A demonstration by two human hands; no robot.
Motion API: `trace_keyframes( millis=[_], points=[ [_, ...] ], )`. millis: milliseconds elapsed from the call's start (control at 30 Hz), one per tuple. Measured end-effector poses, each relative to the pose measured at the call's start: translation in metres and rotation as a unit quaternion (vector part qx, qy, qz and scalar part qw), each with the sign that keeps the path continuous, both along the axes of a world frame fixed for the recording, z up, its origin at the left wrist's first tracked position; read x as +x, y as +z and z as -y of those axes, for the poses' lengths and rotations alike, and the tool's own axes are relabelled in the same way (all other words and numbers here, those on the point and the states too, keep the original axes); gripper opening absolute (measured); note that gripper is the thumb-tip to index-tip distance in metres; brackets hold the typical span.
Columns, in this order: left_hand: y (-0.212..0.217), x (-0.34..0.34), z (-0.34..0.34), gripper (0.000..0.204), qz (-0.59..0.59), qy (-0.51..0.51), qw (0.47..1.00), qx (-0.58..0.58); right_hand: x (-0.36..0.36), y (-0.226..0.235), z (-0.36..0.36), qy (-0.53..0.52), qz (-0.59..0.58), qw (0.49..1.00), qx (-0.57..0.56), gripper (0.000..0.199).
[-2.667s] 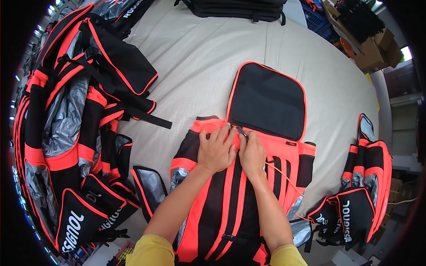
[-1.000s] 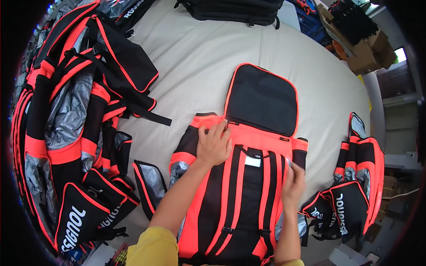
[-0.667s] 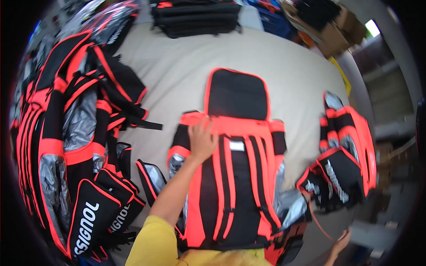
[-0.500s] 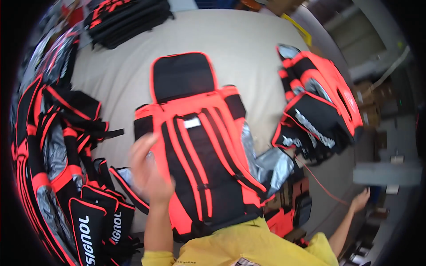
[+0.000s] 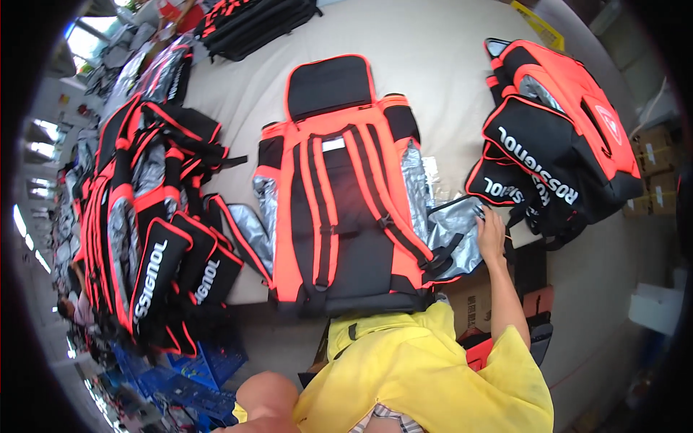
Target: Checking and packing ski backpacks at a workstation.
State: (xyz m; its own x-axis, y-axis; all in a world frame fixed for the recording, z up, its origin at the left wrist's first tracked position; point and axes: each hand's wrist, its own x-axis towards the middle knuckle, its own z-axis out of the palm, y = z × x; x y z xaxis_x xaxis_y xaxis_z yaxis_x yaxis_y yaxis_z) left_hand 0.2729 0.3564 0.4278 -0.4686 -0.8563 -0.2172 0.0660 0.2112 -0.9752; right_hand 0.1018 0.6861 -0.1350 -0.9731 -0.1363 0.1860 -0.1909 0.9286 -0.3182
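Note:
A black and neon-coral backpack (image 5: 346,256) lies on the table with its shoulder straps up and its base toward me. Its black top flap (image 5: 328,88) is folded out at the far end. On the right spreads a silver-lined side flap (image 5: 455,234). My right hand (image 5: 492,237) is at this flap's outer edge, fingers bent together; a small dark, shiny bit shows by the fingertips, too small to name. Opposite it, another silver-lined flap (image 5: 249,227) stands out from the bag's left side. At the lower left only part of my left arm (image 5: 267,400) shows; that hand is outside the picture.
A pile of similar bags (image 5: 137,202) fills the table's left side. At the right lies another coral and black bag (image 5: 570,123). Several folded black bags (image 5: 256,29) sit at the far edge. Blue crates (image 5: 195,372) stand below at the left, cardboard boxes (image 5: 653,155) at the right.
My right hand has come from the far right to the bag's right flap. My left hand has left the bag's left side and gone out of view. The whole view has shifted.

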Motion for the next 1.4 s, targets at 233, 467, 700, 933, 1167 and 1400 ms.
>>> trace_keyframes(
  millis=[233,467,700,933,1167,1400],
  points=[
    [-0.088,0.13,0.004,0.007,-0.022,-0.286,0.844,-0.452,0.015,0.03,0.054,0.028,0.014,0.984,-0.178,0.025],
    [-0.193,0.012,0.094,0.014,-0.759,-0.181,0.485,0.395,0.055,0.098,0.132,0.101,0.112,0.948,-0.281,0.028],
    [-0.428,0.006,0.099,0.061,-0.65,-0.176,0.536,0.509,0.08,0.109,0.179,0.167,0.144,0.967,-0.128,0.068],
    [-0.4,0.014,0.163,0.066,-0.676,-0.01,0.451,0.583,0.057,0.161,0.175,0.084,0.082,0.992,-0.049,0.07],
    [-0.42,0.025,0.244,0.066,-0.629,0.09,0.413,0.653,0.026,0.176,0.172,0.069,0.1,0.99,0.065,0.069],
    [-0.429,0.021,0.249,0.066,-0.614,0.109,0.397,0.674,0.052,0.159,0.182,0.01,0.159,0.984,0.079,0.071]
  ],
)
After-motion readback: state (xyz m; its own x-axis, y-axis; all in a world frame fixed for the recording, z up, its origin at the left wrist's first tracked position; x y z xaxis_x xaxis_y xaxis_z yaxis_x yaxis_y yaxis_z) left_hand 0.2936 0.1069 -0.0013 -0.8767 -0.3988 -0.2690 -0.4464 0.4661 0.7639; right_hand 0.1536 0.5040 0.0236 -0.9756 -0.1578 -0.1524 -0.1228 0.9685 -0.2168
